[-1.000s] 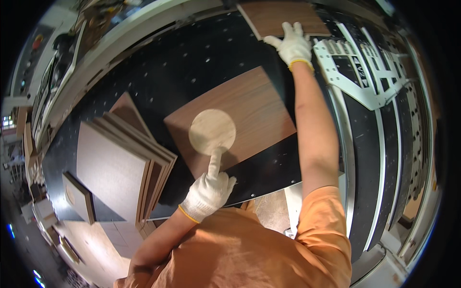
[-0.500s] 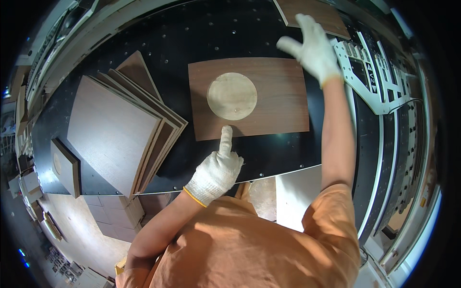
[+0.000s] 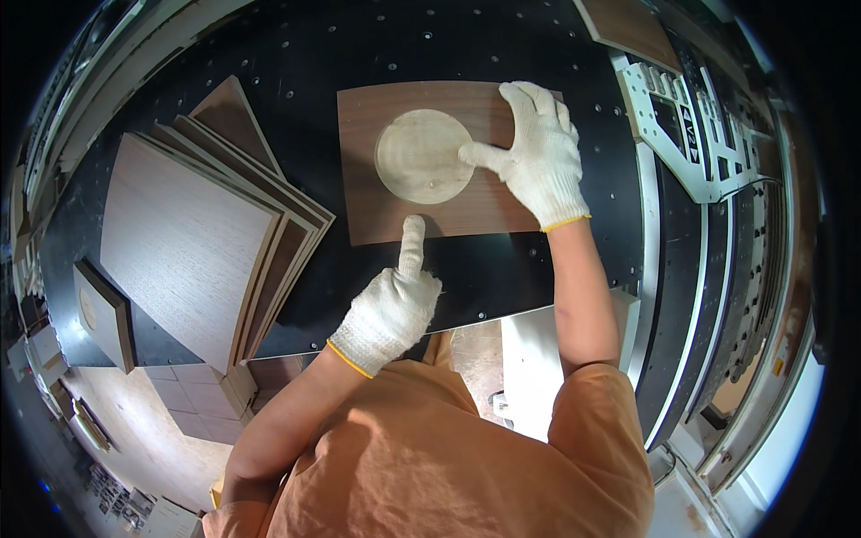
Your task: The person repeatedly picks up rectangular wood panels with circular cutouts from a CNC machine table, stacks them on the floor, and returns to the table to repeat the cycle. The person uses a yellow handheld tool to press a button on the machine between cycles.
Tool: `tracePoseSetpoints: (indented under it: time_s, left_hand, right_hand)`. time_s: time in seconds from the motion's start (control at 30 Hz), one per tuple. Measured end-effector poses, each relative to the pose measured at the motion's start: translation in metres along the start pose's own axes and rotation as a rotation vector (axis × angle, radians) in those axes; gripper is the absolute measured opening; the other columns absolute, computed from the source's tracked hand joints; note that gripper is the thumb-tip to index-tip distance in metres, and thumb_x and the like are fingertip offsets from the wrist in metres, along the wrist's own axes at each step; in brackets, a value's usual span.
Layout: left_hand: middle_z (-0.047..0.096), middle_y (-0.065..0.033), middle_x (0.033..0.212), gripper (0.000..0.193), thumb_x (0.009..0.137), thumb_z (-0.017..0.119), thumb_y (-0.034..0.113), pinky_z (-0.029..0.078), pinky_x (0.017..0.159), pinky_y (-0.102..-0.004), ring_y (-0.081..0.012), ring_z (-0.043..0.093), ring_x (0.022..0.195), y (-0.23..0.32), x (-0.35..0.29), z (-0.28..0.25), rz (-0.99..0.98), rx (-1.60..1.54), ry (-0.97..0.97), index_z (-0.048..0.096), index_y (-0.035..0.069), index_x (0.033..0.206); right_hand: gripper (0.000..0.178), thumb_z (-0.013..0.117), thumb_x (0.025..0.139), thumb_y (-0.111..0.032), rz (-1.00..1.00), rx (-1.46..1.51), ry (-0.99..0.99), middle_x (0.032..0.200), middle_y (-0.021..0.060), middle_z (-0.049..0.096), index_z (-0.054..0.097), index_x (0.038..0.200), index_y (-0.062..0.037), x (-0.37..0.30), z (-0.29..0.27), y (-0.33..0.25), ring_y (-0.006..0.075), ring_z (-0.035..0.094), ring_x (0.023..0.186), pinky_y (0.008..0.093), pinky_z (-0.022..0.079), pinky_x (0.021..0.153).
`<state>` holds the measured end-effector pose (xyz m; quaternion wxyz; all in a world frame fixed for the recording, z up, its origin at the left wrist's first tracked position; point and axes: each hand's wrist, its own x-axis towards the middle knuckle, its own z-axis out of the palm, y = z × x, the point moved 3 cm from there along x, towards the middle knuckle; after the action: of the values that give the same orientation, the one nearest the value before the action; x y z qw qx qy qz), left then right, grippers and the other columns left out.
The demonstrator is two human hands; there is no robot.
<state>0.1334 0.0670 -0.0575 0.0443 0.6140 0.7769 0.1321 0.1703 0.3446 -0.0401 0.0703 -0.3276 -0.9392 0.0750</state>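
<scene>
A brown wood-grain panel (image 3: 368,220) lies flat on a black table. In its left half is a pale round area (image 3: 421,157) that looks recessed. My right hand (image 3: 538,157), in a white knit glove, rests over the panel's right part with fingers spread; the thumb reaches the circle's right rim. Also gloved, my left hand (image 3: 390,305) is at the panel's near side. One finger stretches to the panel just below the circle, while the others are folded and partly hidden. I see nothing held in either hand.
To the left leans a fanned stack of wood panels (image 3: 188,242), with a small board (image 3: 103,314) bearing a pale circle beside it. Another brown panel (image 3: 628,31) lies at the far right, near a white slotted metal bracket (image 3: 686,143). Small holes dot the black table (image 3: 359,45).
My right hand has come left and nearer, from beyond the panel's right edge onto the panel. My left hand keeps its place beside the panel. The whole view has shifted slightly.
</scene>
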Motion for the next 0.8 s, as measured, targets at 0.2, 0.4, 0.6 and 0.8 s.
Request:
tracePoseSetpoints:
  time_s: [0.2, 0.4, 0.6, 0.8]
  left_hand:
    - [0.050, -0.0381, 0.167, 0.038, 0.095, 0.083, 0.021, 0.058, 0.048, -0.0339, -0.0225, 0.064, 0.055, -0.003, 0.001, -0.011, 0.015, -0.018, -0.038, 0.062, 0.005, 0.068]
    - [0.054, -0.0361, 0.165, 0.041, 0.095, 0.085, 0.027, 0.058, 0.049, -0.0345, -0.0220, 0.064, 0.054, -0.011, 0.010, -0.015, 0.003, -0.011, 0.072, 0.061, 0.007, 0.069]
    - [0.068, -0.0329, 0.148, 0.039, 0.096, 0.084, 0.032, 0.058, 0.048, -0.0382, -0.0279, 0.070, 0.055, -0.008, -0.018, -0.017, -0.117, -0.030, 0.069, 0.067, 0.008, 0.072]
    - [0.061, -0.0377, 0.156, 0.035, 0.104, 0.071, 0.036, 0.064, 0.057, -0.0405, -0.0298, 0.077, 0.067, 0.036, -0.062, -0.012, -0.155, -0.372, -0.265, 0.076, 0.010, 0.082]
  right_hand:
    - [0.077, 0.084, 0.092, -0.066, 0.133, -0.076, 0.147, 0.144, 0.0142, 0.070, 0.074, 0.144, -0.0109, 0.029, 0.009, 0.017, 0.0384, 0.062, 0.135, 0.0535, 0.049, 0.118]
    - [0.062, 0.078, 0.101, -0.054, -0.043, 0.000, 0.193, 0.145, 0.0124, 0.071, 0.073, 0.146, -0.0118, -0.005, 0.001, 0.053, 0.0363, 0.062, 0.138, 0.0526, 0.046, 0.121]
    - [0.063, 0.082, 0.100, -0.048, 0.184, -0.039, 0.186, 0.144, 0.0262, 0.069, 0.072, 0.147, -0.0066, -0.127, -0.012, 0.056, 0.0461, 0.063, 0.135, 0.0551, 0.051, 0.118]
    - [0.061, 0.081, 0.105, -0.043, 0.596, 0.430, 0.055, 0.146, 0.0254, 0.069, 0.069, 0.144, 0.0033, -0.264, -0.009, 0.019, 0.0443, 0.068, 0.127, 0.0483, 0.056, 0.110]
